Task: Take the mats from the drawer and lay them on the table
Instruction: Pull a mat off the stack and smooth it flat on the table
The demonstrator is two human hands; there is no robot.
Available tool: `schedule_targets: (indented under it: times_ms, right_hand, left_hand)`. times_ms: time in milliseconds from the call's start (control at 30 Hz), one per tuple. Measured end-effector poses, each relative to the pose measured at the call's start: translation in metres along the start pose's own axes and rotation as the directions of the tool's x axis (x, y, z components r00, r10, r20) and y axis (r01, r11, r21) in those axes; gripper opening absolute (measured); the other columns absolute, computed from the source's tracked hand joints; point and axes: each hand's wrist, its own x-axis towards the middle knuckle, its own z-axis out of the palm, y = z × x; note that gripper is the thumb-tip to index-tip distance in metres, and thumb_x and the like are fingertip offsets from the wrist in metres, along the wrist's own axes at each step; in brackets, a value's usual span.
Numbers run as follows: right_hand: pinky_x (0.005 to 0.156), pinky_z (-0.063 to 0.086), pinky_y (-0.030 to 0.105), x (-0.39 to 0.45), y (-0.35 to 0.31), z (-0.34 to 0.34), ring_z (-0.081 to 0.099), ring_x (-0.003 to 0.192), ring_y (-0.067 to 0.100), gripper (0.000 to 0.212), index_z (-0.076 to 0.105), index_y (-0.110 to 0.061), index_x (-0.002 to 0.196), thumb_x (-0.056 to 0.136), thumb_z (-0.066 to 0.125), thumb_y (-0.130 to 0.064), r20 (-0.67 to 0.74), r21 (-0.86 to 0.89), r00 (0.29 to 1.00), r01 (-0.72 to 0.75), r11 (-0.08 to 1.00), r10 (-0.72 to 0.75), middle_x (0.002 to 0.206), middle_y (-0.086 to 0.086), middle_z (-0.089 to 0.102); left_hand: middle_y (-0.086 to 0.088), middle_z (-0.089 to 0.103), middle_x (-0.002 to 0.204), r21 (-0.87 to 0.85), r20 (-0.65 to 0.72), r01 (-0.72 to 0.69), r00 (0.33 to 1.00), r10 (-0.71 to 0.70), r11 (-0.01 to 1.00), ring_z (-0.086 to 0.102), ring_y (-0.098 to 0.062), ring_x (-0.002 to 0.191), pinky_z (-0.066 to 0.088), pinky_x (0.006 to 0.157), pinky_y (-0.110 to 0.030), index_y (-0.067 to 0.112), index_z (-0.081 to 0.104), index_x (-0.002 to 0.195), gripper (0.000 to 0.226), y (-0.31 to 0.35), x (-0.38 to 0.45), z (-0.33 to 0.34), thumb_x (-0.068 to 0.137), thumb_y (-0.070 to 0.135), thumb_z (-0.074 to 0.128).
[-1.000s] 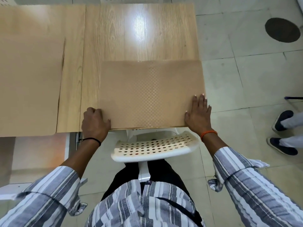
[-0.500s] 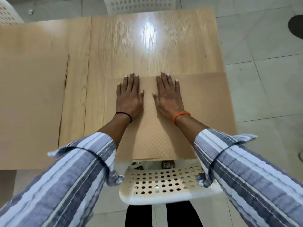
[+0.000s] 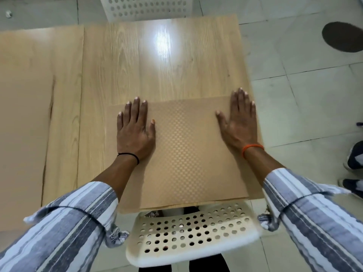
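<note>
- Head view is showing the left hand lying flat near the left edge of the checkered mat, fingers straight and slightly spread, holding nothing
- The right hand is pressing flat near the mat's right edge, fingers straight and close together, likely to flatten the sheet
- The mat is sitting at the near right corner of the table, its front edge overhanging slightly above the white perforated chair
- A second mat is lying along the table's left side, apparently already placed
- The drawer is not showing here
</note>
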Motion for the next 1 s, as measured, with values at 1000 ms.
schedule_targets:
  times_ms: [1000]
  right_hand:
    - [0.124,0.01,0.044,-0.144,0.021,0.001,0.007,0.153,0.026,0.064,0.014,-0.003,0.156,0.102,0.02,-0.037,-0.03,-0.098,0.999,-0.033,0.995,0.031,0.165,0.015,0.009]
  left_hand:
    - [-0.003,0.016,0.162,-0.099,0.142,-0.241,0.957,0.253,0.965,0.009,-0.022,0.15,0.006,0.121,-0.046,0.016,0.024,0.153,0.055,0.194,-0.132,0.047,0.1,0.029,0.03]
